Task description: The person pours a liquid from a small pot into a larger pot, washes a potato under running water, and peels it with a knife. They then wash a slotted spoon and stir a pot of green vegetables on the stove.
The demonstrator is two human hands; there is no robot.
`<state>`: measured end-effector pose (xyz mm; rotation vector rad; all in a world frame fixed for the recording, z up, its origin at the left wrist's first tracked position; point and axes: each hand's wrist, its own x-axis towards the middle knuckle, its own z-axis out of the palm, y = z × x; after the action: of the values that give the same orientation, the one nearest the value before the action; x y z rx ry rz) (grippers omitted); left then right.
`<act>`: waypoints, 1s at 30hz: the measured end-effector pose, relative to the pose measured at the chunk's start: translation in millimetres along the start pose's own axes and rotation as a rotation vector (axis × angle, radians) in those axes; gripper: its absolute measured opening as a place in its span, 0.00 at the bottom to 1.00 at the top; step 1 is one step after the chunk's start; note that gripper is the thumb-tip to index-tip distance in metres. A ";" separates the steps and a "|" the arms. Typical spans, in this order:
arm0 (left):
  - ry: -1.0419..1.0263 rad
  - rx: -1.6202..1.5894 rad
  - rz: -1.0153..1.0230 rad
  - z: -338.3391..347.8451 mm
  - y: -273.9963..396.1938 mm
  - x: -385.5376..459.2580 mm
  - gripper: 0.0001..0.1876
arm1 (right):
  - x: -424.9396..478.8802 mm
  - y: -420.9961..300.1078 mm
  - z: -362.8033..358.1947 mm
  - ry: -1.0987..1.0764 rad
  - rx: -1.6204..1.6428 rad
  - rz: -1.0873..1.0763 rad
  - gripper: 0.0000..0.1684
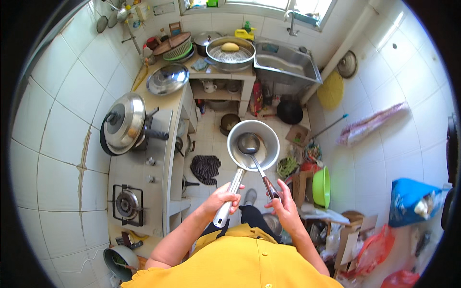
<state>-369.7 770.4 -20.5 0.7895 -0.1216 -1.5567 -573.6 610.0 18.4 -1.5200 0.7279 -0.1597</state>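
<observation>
My left hand [224,200] is closed around the long metal handle of a saucepan [272,138], which is held up in front of my body above the floor. Some pale stuff lies on the pan's bottom; what it is I cannot tell. Inside the pan rests the bowl of a metal ladle [248,143]. Its brown-and-metal handle slants over the rim toward me, and my right hand [285,204] holds the handle's end between thumb and fingers.
On the left counter are a gas burner [126,204] and a lidded wok [126,122]. A loose lid [168,79] lies farther back, beside a steamer pot [230,64] and a sink [284,63]. A dark cloth [205,169], a black wok [289,111] and a green basin [321,187] stand lower down.
</observation>
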 end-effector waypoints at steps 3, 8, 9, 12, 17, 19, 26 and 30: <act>0.029 0.043 -0.044 18.3 31.9 44.0 0.25 | 45.4 -0.4 -41.1 -0.035 0.113 -0.082 0.42; 0.087 0.016 0.084 45.9 62.0 109.5 0.28 | 133.0 -42.0 -102.4 -0.199 0.060 -0.179 0.53; 0.106 0.007 0.116 50.2 65.4 118.3 0.28 | 151.5 -46.7 -112.3 -0.257 0.056 -0.224 0.51; 0.111 -0.109 0.190 67.7 80.8 147.2 0.27 | 196.0 -62.8 -146.2 -0.375 -0.008 -0.267 0.41; 0.157 -0.118 0.335 69.3 93.4 176.9 0.28 | 258.8 -94.4 -145.3 -0.632 -0.005 -0.297 0.29; 0.190 -0.154 0.382 63.2 98.2 187.7 0.28 | 278.0 -107.2 -134.1 -0.684 -0.021 -0.337 0.29; 0.180 -0.129 0.551 36.7 140.5 202.9 0.20 | 343.3 -130.1 -90.2 -0.726 -0.092 -0.445 0.37; 0.188 -0.089 0.567 18.0 183.9 210.9 0.21 | 384.4 -150.8 -61.4 -0.543 -0.504 -0.760 0.42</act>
<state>-212.2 539.6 2.9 0.7460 -0.1242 -0.9428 -253.6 342.7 39.0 -2.1440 -0.2956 -0.1213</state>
